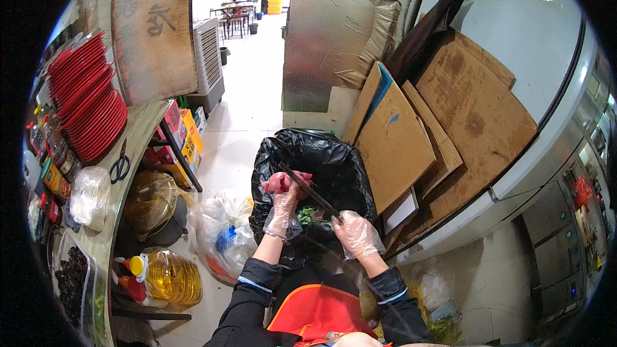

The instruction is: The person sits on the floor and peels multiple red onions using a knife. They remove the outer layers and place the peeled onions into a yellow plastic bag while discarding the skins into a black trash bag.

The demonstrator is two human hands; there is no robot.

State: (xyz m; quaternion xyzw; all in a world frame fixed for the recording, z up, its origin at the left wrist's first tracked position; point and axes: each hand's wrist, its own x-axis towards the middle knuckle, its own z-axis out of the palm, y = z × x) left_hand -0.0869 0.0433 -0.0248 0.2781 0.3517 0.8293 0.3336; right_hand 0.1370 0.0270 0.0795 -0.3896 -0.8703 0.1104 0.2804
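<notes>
A bin lined with a black plastic bag [359, 164] stands before me, with some green scraps inside. Over its left part, my left hand [285, 207], in a clear plastic glove, grips a piece of pink raw meat [279, 182]. My right hand [355, 233], also gloved, is closed around the near end of a long, thin dark tool [315, 193], whose kind I cannot tell. The tool slants up to the left, and its far end lies across the meat. Whether it presses into the meat is unclear.
Flattened cardboard [395, 140] leans right of the bin. Left of it sit a tied clear bag of refuse [224, 236] and an oil jug [173, 277]. The left counter [137, 140] holds scissors [120, 166], stacked red plates [87, 101] and a plastic tub [90, 270].
</notes>
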